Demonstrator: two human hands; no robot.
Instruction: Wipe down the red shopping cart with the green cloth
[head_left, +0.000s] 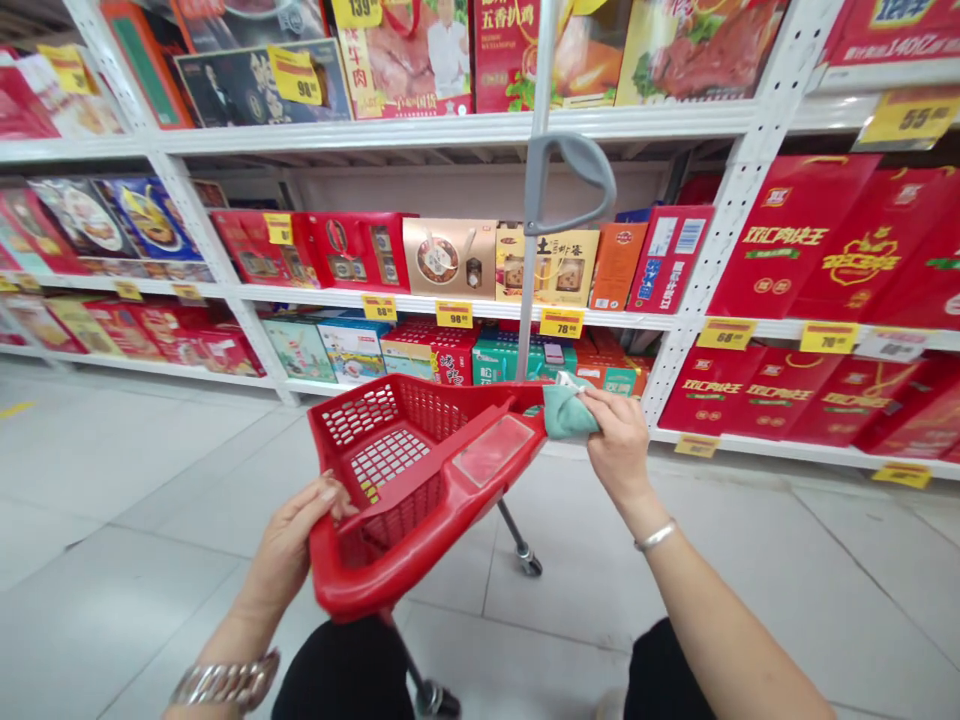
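Observation:
A red plastic shopping cart basket (420, 540) with perforated walls stands before me on dark legs with casters. My left hand (304, 520) grips the rim at its near left corner, fingers curled over the edge. At the far right corner my right hand (616, 440) pinches a green cloth (568, 408) with a whitish edge, which is folded against the red rim. A grey pole (527, 290) rises behind the basket and carries a grey loop handle (574, 185). The basket's mesh floor shows nothing large lying in it.
White shelving (465, 128) crosses the view ahead, loaded with boxed goods and yellow price tags. Red gift bags (787, 235) fill the right shelves. Grey floor tiles (150, 470) lie around the cart, and my knees (341, 670) are close below it.

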